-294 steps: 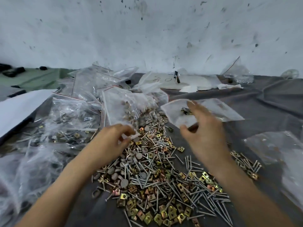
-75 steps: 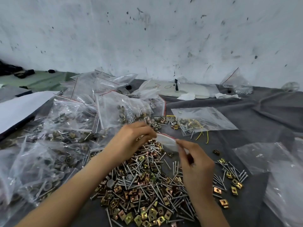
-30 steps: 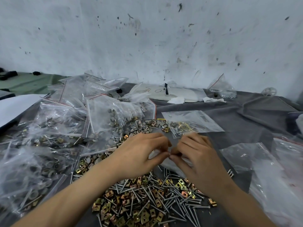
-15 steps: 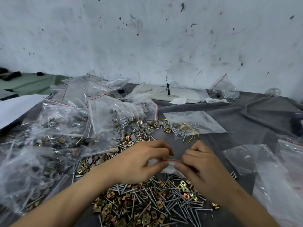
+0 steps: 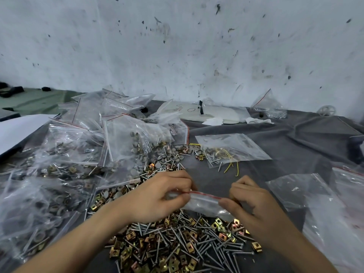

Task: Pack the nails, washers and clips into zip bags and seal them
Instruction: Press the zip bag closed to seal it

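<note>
A small clear zip bag [image 5: 204, 202] with a red seal line hangs just above the loose pile of nails, brass clips and grey washers [image 5: 173, 245]. My left hand [image 5: 157, 198] pinches the bag's top edge at its left end. My right hand [image 5: 254, 203] pinches the same edge at its right end. The red strip runs stretched between the two hands. What the bag holds is blurred.
Many filled zip bags [image 5: 65, 164] are heaped at the left. A flat bag with nails and yellow wire [image 5: 230, 148] lies behind the hands. Empty bags [image 5: 319, 194] lie at the right on the grey cloth [image 5: 295, 138]. White papers [image 5: 208, 113] sit by the wall.
My hands have drawn apart along the bag's top edge, the right hand sliding right, so more of the red strip shows between them.
</note>
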The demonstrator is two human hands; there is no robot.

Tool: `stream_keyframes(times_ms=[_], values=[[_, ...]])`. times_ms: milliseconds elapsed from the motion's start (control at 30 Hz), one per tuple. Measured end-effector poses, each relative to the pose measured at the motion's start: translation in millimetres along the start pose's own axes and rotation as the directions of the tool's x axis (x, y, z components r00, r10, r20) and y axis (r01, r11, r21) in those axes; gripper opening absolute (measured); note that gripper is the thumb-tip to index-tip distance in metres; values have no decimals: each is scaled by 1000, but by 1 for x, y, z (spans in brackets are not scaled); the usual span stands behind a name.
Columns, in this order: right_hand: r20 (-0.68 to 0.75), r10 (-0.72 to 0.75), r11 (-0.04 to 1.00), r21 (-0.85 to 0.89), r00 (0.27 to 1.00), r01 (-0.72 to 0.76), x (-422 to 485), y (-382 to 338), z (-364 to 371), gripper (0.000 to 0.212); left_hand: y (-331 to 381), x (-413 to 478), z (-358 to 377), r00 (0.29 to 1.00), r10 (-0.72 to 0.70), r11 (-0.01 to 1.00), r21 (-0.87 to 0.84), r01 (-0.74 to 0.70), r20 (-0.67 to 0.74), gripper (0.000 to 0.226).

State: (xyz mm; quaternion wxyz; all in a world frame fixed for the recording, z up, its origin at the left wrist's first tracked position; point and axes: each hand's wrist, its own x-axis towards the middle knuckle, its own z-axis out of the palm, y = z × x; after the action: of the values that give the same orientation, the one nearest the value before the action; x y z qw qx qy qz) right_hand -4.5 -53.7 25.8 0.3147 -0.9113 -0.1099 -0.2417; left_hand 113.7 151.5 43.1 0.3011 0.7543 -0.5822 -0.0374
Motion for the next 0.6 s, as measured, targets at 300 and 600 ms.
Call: stream_keyframes(times_ms=[300,600], values=[[73,29,999,24,997,-31,-3,-4,9,39,-2,3,12,996,75,995,-66,-72,50,17],[-166,518,736,-414,839,-537,-11,72,-40,22,-18,6,4,967,-254,949,-193,247,-9,26]])
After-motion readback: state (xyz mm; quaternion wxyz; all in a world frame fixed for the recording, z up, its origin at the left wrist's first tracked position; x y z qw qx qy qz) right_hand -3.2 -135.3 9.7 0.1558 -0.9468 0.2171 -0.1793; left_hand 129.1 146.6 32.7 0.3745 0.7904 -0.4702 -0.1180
